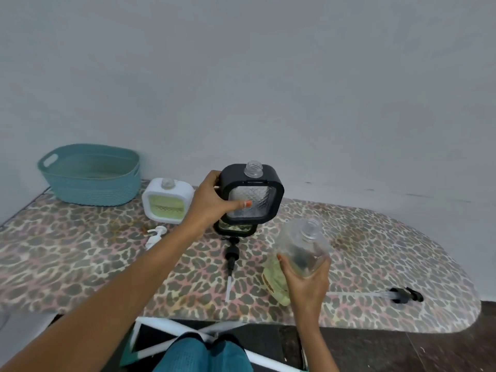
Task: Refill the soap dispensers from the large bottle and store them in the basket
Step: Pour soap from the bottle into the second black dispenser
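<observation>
One white dispenser [167,201] beside the basket [91,174] has yellow-green soap in it. My left hand [212,200] grips a black dispenser [252,194] that looks empty, lifted up to the right of the basket. My right hand [306,280] holds the large bottle [298,256], farther right. No dispenser is in the basket yet.

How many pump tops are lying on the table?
3: the white pump beside the white dispenser, a black pump in the middle, another black pump at the right end.
</observation>
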